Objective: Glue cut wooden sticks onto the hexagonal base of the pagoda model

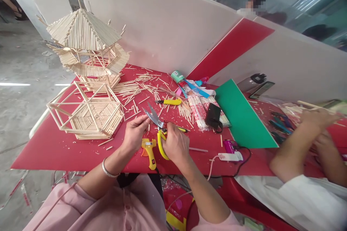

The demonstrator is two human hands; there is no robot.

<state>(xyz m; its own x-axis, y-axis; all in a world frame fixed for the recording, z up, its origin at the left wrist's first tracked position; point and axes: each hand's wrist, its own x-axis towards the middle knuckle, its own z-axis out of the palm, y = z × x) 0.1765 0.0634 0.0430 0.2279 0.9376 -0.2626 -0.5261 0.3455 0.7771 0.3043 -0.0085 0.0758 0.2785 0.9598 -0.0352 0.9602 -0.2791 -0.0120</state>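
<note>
My right hand (176, 144) is closed round the yellow handles of a pair of scissors (155, 118), whose metal blades stand apart and point up and left. Close to the blades, the fingertips of my left hand (135, 133) are pinched together; what they hold is too small to make out. Just below the scissors lies a yellow glue gun (149, 153). Left of my left hand stands a hexagonal frame of wooden sticks (94, 115) with a slatted base. Behind it rises a tiered stick pavilion (84, 32) with a pointed, slatted roof.
Loose sticks (130, 88) litter the red table (54, 151). A yellow utility knife (169, 102), bagged sticks (199, 112), a black adapter (213, 115) and a green board (241, 119) lie toward the right. A co-worker's arms (295, 144) are at the far right, near pliers (280, 124).
</note>
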